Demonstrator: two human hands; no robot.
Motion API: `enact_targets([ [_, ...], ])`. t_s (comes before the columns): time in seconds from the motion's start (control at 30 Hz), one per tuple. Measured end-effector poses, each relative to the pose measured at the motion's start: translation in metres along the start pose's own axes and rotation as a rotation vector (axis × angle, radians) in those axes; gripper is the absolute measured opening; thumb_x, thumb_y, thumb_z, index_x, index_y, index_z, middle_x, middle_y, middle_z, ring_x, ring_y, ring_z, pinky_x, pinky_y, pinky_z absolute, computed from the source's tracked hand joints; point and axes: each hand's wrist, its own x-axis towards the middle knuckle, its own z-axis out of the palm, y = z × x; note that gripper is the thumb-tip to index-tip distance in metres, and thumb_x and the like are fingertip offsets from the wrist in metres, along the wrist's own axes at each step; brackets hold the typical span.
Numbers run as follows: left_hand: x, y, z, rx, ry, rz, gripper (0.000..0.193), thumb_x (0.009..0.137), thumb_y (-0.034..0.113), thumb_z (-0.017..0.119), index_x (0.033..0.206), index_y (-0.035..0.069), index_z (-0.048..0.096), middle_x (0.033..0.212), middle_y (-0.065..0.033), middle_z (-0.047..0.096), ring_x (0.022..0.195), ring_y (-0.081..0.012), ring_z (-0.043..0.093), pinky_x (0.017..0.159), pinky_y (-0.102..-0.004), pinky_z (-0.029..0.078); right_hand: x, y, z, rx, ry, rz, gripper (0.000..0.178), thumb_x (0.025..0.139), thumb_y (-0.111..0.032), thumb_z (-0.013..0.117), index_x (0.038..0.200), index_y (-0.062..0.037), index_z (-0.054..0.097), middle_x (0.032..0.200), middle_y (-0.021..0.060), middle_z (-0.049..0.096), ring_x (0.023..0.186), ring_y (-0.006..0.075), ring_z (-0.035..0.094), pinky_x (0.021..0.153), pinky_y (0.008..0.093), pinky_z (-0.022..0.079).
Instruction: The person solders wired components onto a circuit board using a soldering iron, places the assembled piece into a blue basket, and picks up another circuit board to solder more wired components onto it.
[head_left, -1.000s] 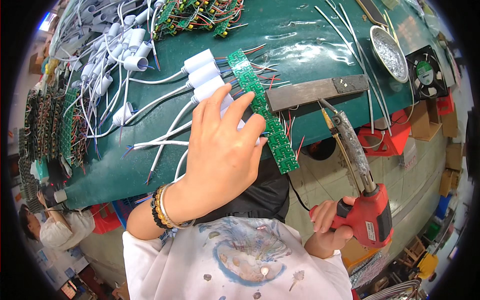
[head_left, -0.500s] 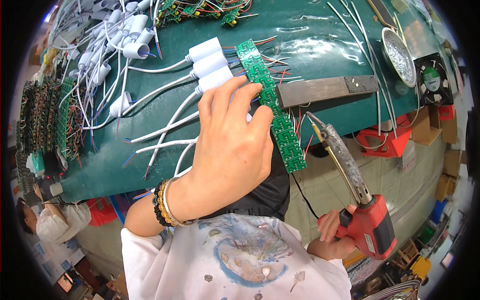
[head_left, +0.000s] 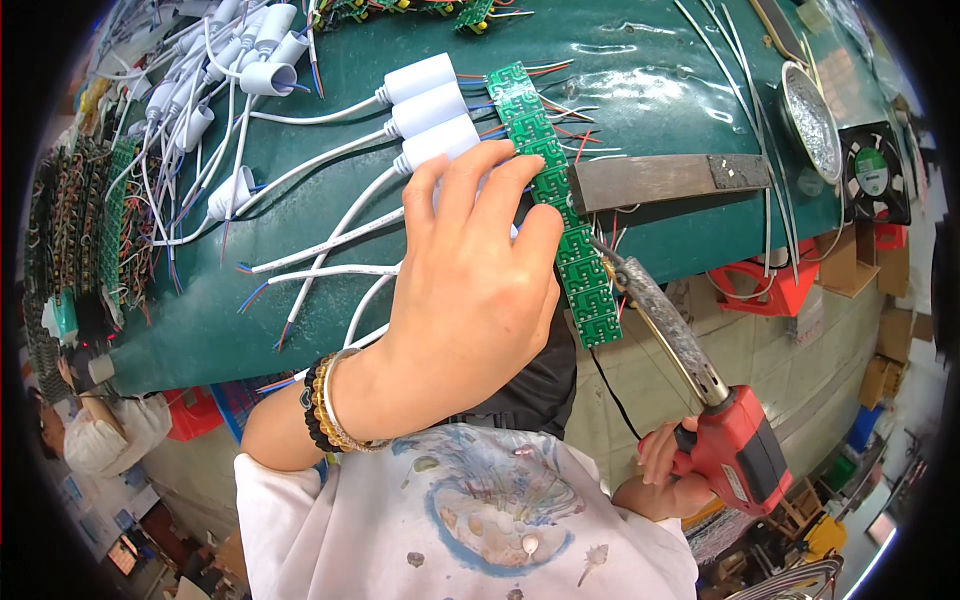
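Note:
My left hand curls over a white plastic cap, mostly hidden beneath it, a bit of white showing between the fingers. Its fingertips lie at the left edge of a long strip of green circuit boards. Three more white caps with cables lie beside the strip's far part, their thin coloured wires reaching it. In my right hand is a red soldering gun, held by its handle. Its tip sits at the strip's right edge, near the left thumb; contact is hard to tell. A flat metal bar rests against the strip.
White capped cables pile up at the far left, with stacked wired boards beyond. To the right are a metal dish, a small black fan and long thin rods. Another person sits at lower left.
The soldering gun's tip has moved left and up to the strip's edge. Tabletop things appear shifted slightly in view; my left hand keeps its grip by the strip.

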Motion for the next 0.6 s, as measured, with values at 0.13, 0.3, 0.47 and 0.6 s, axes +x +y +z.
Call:
enact_targets([
  [0.13,0.001,-0.002,0.0,0.01,0.007,0.009,0.019,0.066,-0.002,0.071,0.079,0.003,0.058,0.124,-0.0185,0.06,0.122,-0.0385,0.052,0.1,-0.0515,0.039,-0.004,0.005,-0.006,0.025,0.047,0.11,0.029,0.086,-0.029,0.063,0.077,-0.0037,0.053,0.057,0.0025,0.055,0.048,0.0174,0.054,0.047,0.0292,0.041],
  [0.3,0.001,-0.003,0.001,0.007,0.022,0.018,0.019,0.066,-0.001,0.071,0.08,0.003,0.059,0.125,-0.018,0.06,0.121,-0.0377,0.053,0.099,-0.0513,0.039,0.002,0.005,-0.001,0.016,0.081,0.15,0.03,0.087,-0.025,0.062,0.064,-0.0075,0.055,0.055,0.0002,0.054,0.048,0.015,0.054,0.046,0.0283,0.04],
  [0.47,0.0,-0.004,0.001,-0.018,0.025,0.014,0.02,0.066,-0.001,0.072,0.081,0.003,0.061,0.125,-0.018,0.061,0.12,-0.0378,0.053,0.099,-0.0515,0.04,0.012,-0.006,-0.007,-0.083,-0.056,0.274,0.018,0.075,-0.012,0.067,0.062,-0.0098,0.054,0.054,-0.0007,0.053,0.048,0.0148,0.053,0.046,0.0281,0.04],
  [0.6,0.001,-0.004,0.001,-0.001,0.02,0.019,0.019,0.066,-0.001,0.072,0.081,0.003,0.061,0.125,-0.0181,0.061,0.12,-0.038,0.053,0.099,-0.0518,0.04,0.004,-0.019,-0.011,-0.297,-0.033,0.382,0.016,0.058,-0.003,0.066,0.062,-0.0123,0.054,0.055,-0.0017,0.052,0.047,0.0152,0.052,0.046,0.0282,0.04],
])
